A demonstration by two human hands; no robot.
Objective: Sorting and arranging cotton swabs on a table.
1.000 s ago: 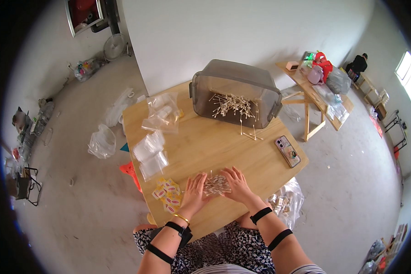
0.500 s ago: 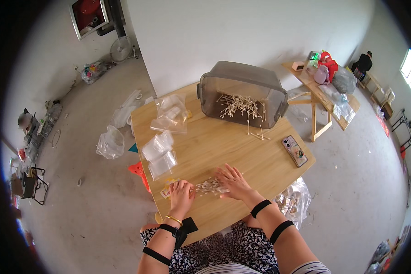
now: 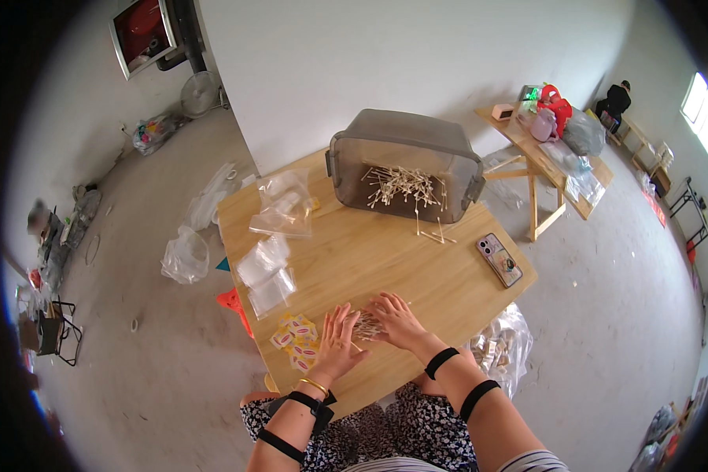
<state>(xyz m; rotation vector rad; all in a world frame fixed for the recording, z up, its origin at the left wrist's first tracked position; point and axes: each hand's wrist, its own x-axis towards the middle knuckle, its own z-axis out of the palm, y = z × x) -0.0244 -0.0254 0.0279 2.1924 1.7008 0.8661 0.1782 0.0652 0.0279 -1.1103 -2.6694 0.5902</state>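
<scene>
"Cotton swabs: located where?"
"Pile lay on wooden table, between left hand and right hand; fingers slightly parted, grip undeterminable."
"Step?"
"Apparently gathering the pile; next move called for even inward pressure."

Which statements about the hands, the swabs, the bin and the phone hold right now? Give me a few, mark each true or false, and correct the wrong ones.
1. The left hand and right hand are both at the small swab pile. True.
2. The phone lies on the table. True.
3. The right hand is gripping the phone. False: it is at the swab pile, apart from the phone.
4. Yellow-and-white cards lie to the left of the left hand. True.
5. The phone lies to the left of the swab pile. False: it lies to the right of it.
6. The swab pile is inside a bin. False: it lies on the table; the bin holds other swabs.
</scene>
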